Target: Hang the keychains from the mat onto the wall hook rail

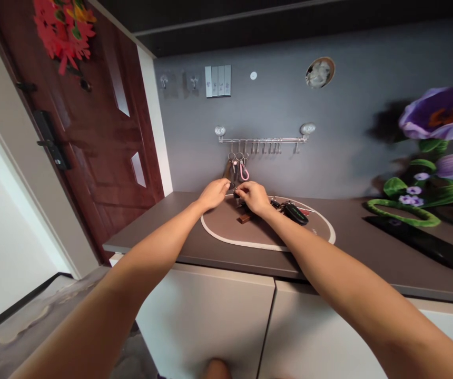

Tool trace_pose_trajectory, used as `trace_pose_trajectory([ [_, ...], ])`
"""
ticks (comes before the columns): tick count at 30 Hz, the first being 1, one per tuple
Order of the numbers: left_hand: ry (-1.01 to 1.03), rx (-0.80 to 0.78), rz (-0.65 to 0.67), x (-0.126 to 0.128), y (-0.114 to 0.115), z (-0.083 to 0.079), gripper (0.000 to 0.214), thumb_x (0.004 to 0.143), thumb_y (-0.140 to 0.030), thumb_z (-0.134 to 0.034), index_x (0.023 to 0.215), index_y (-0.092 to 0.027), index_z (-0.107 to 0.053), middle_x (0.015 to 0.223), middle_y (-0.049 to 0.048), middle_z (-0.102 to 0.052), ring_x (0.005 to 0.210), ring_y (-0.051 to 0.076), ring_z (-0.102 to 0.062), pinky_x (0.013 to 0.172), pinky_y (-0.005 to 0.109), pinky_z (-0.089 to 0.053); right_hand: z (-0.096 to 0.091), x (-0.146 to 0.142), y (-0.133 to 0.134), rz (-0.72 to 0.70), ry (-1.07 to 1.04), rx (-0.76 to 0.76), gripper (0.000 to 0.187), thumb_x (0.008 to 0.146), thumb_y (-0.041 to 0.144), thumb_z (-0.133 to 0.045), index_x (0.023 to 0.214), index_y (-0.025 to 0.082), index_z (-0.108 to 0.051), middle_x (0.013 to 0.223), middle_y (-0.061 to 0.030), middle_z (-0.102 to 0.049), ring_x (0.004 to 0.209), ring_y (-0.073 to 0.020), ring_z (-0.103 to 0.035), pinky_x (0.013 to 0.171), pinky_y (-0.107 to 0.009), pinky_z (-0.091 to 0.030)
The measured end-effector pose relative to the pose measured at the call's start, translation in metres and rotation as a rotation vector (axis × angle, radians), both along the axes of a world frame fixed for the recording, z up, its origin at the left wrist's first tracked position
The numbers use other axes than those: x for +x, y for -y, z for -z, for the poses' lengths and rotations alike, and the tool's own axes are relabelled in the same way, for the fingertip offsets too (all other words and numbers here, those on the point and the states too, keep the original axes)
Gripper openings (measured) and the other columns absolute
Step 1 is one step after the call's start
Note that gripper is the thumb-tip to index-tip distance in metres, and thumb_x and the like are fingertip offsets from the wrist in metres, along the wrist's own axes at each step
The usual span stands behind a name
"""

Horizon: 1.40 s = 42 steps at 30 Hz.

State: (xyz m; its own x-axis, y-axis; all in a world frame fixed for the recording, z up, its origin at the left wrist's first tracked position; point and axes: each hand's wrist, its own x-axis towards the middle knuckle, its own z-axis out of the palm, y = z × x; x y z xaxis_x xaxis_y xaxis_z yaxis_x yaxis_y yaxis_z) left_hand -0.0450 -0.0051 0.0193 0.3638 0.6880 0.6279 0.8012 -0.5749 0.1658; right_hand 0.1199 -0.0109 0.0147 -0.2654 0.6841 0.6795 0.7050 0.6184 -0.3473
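Both my arms reach forward over a cabinet top. My left hand (213, 193) and my right hand (253, 197) meet above an oval brown mat with a pale rim (321, 230). Their fingers are pinched together on a small key set (236, 193) held between them. A brown leather tag (244, 217) lies under my right hand, and whether it hangs from that set I cannot tell. More keys with a black car fob (294, 212) lie on the mat just right of my right wrist.
A chrome hook rail (264, 140) on the grey wall carries keys and a pink clip (243, 171). A dark red door (92, 131) stands at the left. Purple artificial flowers (440, 113) and a black tray (427, 243) sit at the right. White cabinet doors are below.
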Motion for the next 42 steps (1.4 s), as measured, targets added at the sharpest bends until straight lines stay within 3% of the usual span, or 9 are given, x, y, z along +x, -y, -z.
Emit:
trace_pose_trajectory([
  [3,0.096,-0.039,0.017,0.0,-0.001,0.001,0.029,0.086,-0.025,-0.029,0.087,-0.014,-0.056,0.082,0.0062,-0.06,0.078,0.017,-0.054,0.073,0.028,-0.04,0.0,0.0,0.0,-0.018,-0.069,-0.001,0.012,0.075,0.024,-0.054,0.076,0.017,-0.064,0.08,-0.0033,-0.063,0.077,-0.0135,-0.054,0.073,-0.023,-0.038],
  [9,0.359,-0.299,0.128,0.003,-0.006,0.009,0.023,0.083,-0.021,-0.033,0.075,-0.013,-0.053,0.058,-0.0007,-0.051,0.055,0.01,-0.048,0.058,0.023,-0.04,0.003,0.001,-0.005,-0.107,-0.26,-0.075,0.014,0.074,0.026,-0.053,0.071,0.017,-0.062,0.073,-0.0011,-0.062,0.069,-0.0127,-0.053,0.069,-0.024,-0.039],
  [15,0.507,-0.52,0.323,0.009,-0.007,0.017,0.021,0.085,-0.022,-0.034,0.07,-0.014,-0.046,0.062,0.0005,-0.053,0.05,0.006,-0.047,0.055,0.021,-0.041,0.005,0.001,-0.01,-0.172,-0.447,-0.165,0.019,0.071,0.033,-0.052,0.07,0.016,-0.059,0.068,-0.0002,-0.059,0.064,-0.0119,-0.051,0.065,-0.024,-0.038],
  [20,0.415,-0.463,0.313,0.012,-0.002,0.017,0.02,0.083,-0.025,-0.035,0.071,-0.014,-0.047,0.07,0.0023,-0.057,0.059,0.008,-0.051,0.06,0.022,-0.042,0.007,0.003,-0.013,-0.204,-0.537,-0.168,0.025,0.071,0.039,-0.05,0.069,0.016,-0.056,0.064,0.0009,-0.055,0.061,-0.0106,-0.048,0.063,-0.023,-0.038],
  [27,0.122,-0.216,0.205,0.014,0.005,0.015,0.025,0.083,-0.029,-0.035,0.074,-0.015,-0.054,0.07,0.0023,-0.059,0.065,0.013,-0.052,0.062,0.024,-0.039,0.012,0.009,-0.019,-0.17,-0.581,-0.184,0.026,0.072,0.043,-0.048,0.074,0.017,-0.054,0.065,0.0017,-0.053,0.06,-0.0108,-0.049,0.062,-0.025,-0.041],
  [32,0.108,-0.227,0.216,0.015,0.008,0.017,0.031,0.085,-0.032,-0.031,0.07,-0.016,-0.054,0.065,0.0016,-0.058,0.06,0.012,-0.051,0.058,0.022,-0.037,0.009,0.008,-0.015,-0.072,-0.597,-0.169,0.026,0.073,0.042,-0.047,0.074,0.017,-0.055,0.065,0.0007,-0.055,0.062,-0.0125,-0.052,0.063,-0.026,-0.042],
  [36,0.119,-0.249,0.195,0.016,0.01,0.017,0.033,0.084,-0.031,-0.032,0.066,-0.015,-0.054,0.06,0.0011,-0.057,0.056,0.012,-0.051,0.056,0.022,-0.035,-0.005,0.005,-0.014,-0.018,-0.652,-0.155,0.026,0.073,0.041,-0.046,0.074,0.017,-0.055,0.068,-0.0008,-0.059,0.062,-0.0131,-0.054,0.064,-0.026,-0.043],
  [42,0.113,-0.253,0.196,0.017,0.012,0.017,0.031,0.083,-0.028,-0.033,0.064,-0.015,-0.054,0.063,0.002,-0.06,0.057,0.012,-0.052,0.057,0.022,-0.035,-0.044,0.005,-0.03,0.11,-0.711,-0.063,0.026,0.073,0.04,-0.045,0.071,0.017,-0.057,0.067,-0.0021,-0.062,0.063,-0.0134,-0.056,0.064,-0.025,-0.043],
])
